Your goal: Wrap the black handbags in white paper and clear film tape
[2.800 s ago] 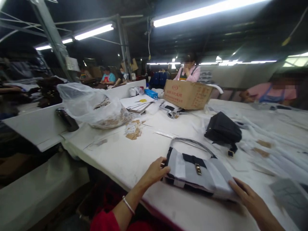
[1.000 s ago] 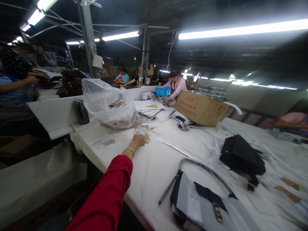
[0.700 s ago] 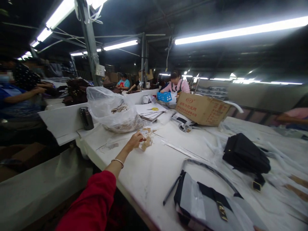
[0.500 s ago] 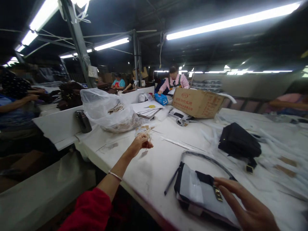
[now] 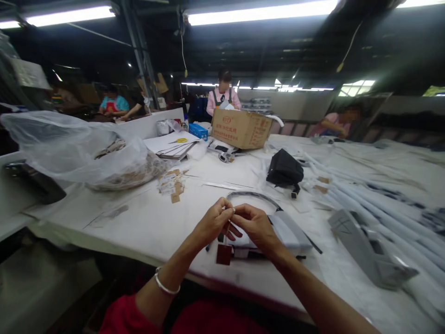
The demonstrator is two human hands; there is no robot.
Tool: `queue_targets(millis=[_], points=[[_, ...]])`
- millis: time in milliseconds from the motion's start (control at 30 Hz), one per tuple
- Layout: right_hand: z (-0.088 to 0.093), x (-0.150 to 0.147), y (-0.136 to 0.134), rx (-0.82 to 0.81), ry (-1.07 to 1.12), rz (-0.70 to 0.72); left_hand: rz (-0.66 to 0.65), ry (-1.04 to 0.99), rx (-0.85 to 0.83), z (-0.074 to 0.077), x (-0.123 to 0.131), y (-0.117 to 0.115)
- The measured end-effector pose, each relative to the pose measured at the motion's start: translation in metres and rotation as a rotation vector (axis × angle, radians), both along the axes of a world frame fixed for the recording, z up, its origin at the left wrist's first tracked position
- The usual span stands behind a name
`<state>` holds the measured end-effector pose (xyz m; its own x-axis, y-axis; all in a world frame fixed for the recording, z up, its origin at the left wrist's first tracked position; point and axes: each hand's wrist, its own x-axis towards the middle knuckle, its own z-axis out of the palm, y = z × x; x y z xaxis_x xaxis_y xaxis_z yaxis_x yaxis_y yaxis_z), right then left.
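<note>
My left hand [image 5: 218, 220] and my right hand [image 5: 254, 225] meet over the near part of the table, fingertips pinched together on the string of a hang tag. Below my left fingers dangles the small dark red-brown tag [image 5: 223, 254]. Right behind my hands lies a grey handbag [image 5: 290, 232], partly hidden by my right hand. Its dark curved handle [image 5: 255, 195] arches toward the far side. Left of the handbag, a scatter of small tan tags [image 5: 175, 190] with strings lies on the white tabletop [image 5: 146, 222].
A clear plastic bag [image 5: 76, 148] bulges at the left beside a dark flask [image 5: 34, 181]. Farther back are papers with yellow scissors [image 5: 179, 140], a blue box [image 5: 198, 131] and a carton [image 5: 239, 129]. A black bag [image 5: 284, 168] and a grey bag [image 5: 368, 246] lie rightward. Co-workers sit beyond.
My left hand has come back from the loose tags with a tag on a string. My right hand has left the handbag's clasp and joined it. The view has turned right.
</note>
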<state>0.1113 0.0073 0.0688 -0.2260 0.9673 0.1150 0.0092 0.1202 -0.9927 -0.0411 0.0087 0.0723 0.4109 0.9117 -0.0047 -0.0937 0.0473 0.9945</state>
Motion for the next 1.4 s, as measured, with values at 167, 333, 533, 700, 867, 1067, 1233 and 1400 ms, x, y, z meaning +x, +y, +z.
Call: queue_targets(millis=[167, 333, 533, 700, 867, 1067, 1233, 1400], points=[[-0.007, 0.02, 0.004, -0.063, 0.114, -0.147, 0.036, -0.019, -0.028, -0.015, 0.008, -0.002], [-0.005, 0.029, 0.005, -0.085, 0.073, -0.133, 0.037, 0.036, -0.102, -0.026, 0.012, -0.005], [-0.008, 0.031, 0.003, -0.083, 0.006, -0.108, 0.118, 0.017, -0.073, -0.024, 0.018, -0.009], [-0.014, 0.034, 0.003, -0.134, -0.008, -0.075, 0.151, -0.037, -0.049, -0.03, 0.014, -0.006], [-0.026, 0.035, 0.006, -0.241, 0.144, 0.002, 0.105, -0.045, -0.048, -0.034, 0.012, -0.004], [-0.028, 0.03, 0.008, -0.329, 0.344, 0.014, 0.044, 0.006, -0.084, -0.038, 0.012, -0.005], [-0.025, 0.031, 0.01, -0.339, 0.355, -0.033, 0.058, 0.015, -0.109, -0.04, 0.012, -0.007], [-0.022, 0.031, 0.011, -0.322, 0.326, -0.043, 0.078, 0.04, -0.127, -0.04, 0.013, -0.007]])
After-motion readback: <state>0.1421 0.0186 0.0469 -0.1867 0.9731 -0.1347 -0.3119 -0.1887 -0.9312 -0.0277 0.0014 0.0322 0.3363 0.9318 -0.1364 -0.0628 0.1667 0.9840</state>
